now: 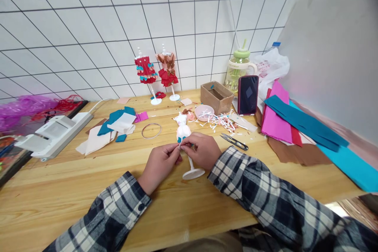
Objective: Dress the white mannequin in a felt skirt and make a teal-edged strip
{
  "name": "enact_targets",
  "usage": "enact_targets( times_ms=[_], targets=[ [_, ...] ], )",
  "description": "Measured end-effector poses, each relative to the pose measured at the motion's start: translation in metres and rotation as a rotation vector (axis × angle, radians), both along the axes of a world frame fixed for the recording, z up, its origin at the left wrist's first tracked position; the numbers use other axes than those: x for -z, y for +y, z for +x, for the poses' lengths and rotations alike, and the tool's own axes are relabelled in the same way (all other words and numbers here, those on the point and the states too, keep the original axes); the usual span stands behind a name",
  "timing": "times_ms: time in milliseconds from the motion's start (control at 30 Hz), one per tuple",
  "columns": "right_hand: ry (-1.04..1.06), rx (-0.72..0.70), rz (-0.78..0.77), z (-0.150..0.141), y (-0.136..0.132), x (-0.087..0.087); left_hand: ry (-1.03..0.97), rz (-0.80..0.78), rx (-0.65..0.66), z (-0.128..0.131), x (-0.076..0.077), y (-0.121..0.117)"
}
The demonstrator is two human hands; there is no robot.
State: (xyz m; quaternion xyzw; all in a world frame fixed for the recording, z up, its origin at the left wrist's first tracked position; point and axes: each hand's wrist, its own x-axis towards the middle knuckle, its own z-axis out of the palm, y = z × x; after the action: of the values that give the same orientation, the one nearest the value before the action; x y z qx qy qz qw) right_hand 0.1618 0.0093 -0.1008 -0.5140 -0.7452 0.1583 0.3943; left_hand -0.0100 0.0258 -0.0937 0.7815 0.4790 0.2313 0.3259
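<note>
A small white dress form (183, 126) on a round-based stand (193, 173) leans in front of me, with pale paper and a bit of teal about its skirt. My left hand (162, 162) is closed in a pinch at the lower left of the skirt. Meeting it fingertip to fingertip, my right hand (203, 150) is also pinched and covers part of the form's lower half. A tiny whitish bit shows between the fingertips, too small to name. Black-handled thread snips (234, 141) lie to the right of my right hand.
Two dressed miniature forms, one red (145, 70) and one brown-red (167, 70), stand by the tiled wall. Behind lie a pink dish (204, 112), paper scraps (226, 122), cardboard box (217, 100) and phone (248, 95). Crepe paper (307, 122) lies right; a bangle-like ring (151, 138) and power strip (63, 137) left.
</note>
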Motion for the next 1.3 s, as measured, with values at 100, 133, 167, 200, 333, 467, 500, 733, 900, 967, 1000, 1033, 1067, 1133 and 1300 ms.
enact_targets(
  times_ms=[100,133,167,200,333,467,500,733,900,967,1000,1033,1067,1133,1300],
  targets=[
    [-0.028,0.005,-0.018,-0.001,-0.001,-0.001,0.076,0.08,-0.004,0.0,0.0,-0.003],
    [-0.034,0.004,-0.022,-0.001,-0.002,-0.001,0.098,0.105,-0.003,0.0,-0.001,-0.003],
    [-0.039,0.001,-0.025,-0.001,-0.002,-0.001,0.117,0.126,-0.002,0.0,-0.001,-0.004],
    [-0.042,0.001,-0.028,-0.002,-0.002,-0.001,0.132,0.143,0.002,0.0,-0.001,-0.005],
    [-0.036,0.004,-0.038,-0.004,-0.002,0.001,0.138,0.175,0.005,0.0,-0.002,-0.007],
    [-0.019,-0.022,-0.02,-0.004,-0.002,0.001,0.086,0.177,-0.018,-0.001,-0.002,-0.007],
    [-0.038,-0.028,0.006,-0.003,-0.003,0.002,0.07,0.167,-0.027,-0.001,-0.002,-0.006],
    [-0.144,-0.06,0.204,0.002,-0.006,0.006,0.011,0.141,-0.067,-0.003,-0.003,-0.004],
    [-0.085,-0.053,0.199,0.0,-0.008,0.006,0.117,0.396,-0.051,-0.005,-0.001,-0.005],
    [-0.071,-0.042,0.183,-0.001,-0.007,0.006,0.174,0.473,-0.058,-0.005,0.0,-0.006],
    [-0.067,-0.037,0.177,0.0,-0.007,0.007,0.198,0.491,-0.057,-0.006,0.001,-0.006],
    [-0.065,-0.038,0.172,0.0,-0.006,0.007,0.215,0.498,-0.053,-0.006,0.001,-0.006],
    [-0.065,-0.044,0.17,0.0,-0.006,0.006,0.224,0.498,-0.045,-0.006,0.001,-0.007],
    [-0.072,-0.056,0.17,0.001,-0.006,0.005,0.226,0.49,-0.029,-0.005,0.0,-0.007],
    [-0.111,0.008,0.108,-0.002,-0.008,-0.004,0.216,0.472,0.021,-0.005,0.0,-0.007]
  ],
)
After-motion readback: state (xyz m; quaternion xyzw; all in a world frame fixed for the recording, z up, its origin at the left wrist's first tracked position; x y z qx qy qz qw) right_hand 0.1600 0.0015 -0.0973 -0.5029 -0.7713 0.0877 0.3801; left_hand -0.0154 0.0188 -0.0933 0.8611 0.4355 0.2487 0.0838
